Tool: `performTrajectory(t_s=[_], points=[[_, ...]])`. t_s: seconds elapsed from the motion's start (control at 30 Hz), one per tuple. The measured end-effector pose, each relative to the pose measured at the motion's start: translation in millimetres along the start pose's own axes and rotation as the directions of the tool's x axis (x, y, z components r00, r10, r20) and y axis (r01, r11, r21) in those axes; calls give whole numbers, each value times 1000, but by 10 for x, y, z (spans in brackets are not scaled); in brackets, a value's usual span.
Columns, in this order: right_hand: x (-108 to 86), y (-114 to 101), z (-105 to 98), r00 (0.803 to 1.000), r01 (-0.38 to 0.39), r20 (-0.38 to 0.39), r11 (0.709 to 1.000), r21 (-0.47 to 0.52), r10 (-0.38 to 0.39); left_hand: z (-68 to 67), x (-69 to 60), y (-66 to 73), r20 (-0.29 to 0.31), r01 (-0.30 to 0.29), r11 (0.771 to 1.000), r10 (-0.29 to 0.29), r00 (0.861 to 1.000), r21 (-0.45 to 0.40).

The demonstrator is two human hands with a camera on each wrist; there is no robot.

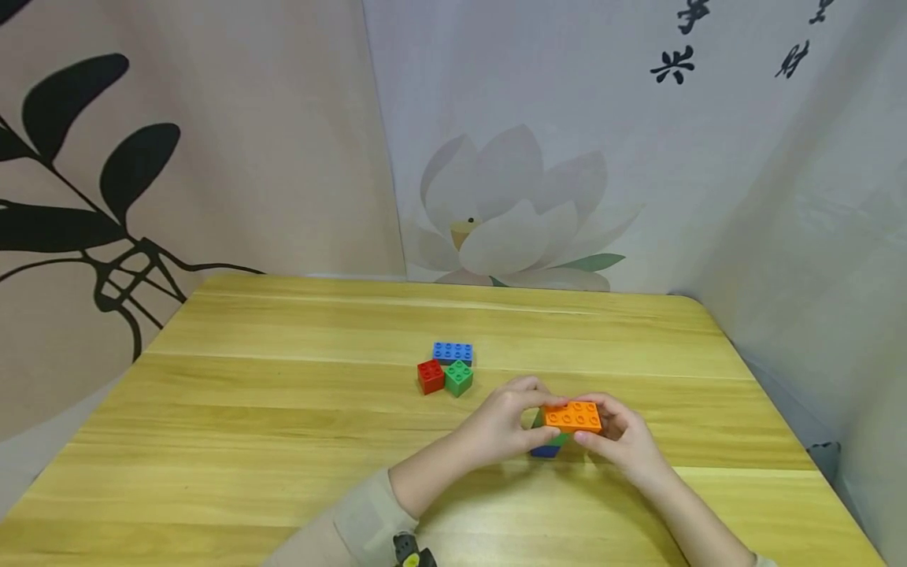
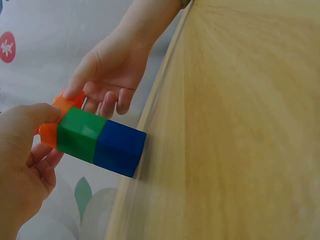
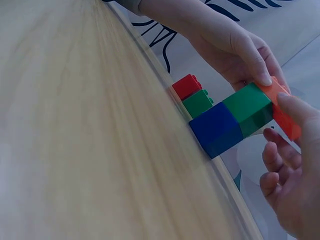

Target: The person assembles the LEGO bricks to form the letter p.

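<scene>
Sleeve (image 1: 372, 520) showing at bottom, left hand (image 1: 499, 423) and right hand (image 1: 627, 441) pinch an orange brick (image 1: 572, 416) atop a green-blue stack (image 2: 101, 141); three bricks (image 1: 456, 376) mid-frame stand unstacked.

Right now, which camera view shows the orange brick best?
The head view: it shows the orange brick from above, its studded top mostly uncovered between the left hand and the right hand. Both wrist views show only parts of it above the green brick, with the hands covering some.
</scene>
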State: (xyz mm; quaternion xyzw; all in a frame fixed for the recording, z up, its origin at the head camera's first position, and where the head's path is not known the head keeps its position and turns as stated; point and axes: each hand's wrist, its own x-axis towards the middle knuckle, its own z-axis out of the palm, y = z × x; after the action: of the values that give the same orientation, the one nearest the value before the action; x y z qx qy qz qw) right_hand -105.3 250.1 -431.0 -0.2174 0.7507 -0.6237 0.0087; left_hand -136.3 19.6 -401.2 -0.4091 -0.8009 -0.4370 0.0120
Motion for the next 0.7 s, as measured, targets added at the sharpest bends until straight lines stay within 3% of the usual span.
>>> performTrajectory(t_s=[0.37, 0.7], points=[[3, -7, -80, 992, 127, -13, 991, 44, -127, 10, 7, -26, -18, -15, 999, 14, 1000, -29], [1, 3, -96, 987, 160, -35, 986, 50, -158, 13, -16, -74, -5, -31, 999, 31, 1000, -27]])
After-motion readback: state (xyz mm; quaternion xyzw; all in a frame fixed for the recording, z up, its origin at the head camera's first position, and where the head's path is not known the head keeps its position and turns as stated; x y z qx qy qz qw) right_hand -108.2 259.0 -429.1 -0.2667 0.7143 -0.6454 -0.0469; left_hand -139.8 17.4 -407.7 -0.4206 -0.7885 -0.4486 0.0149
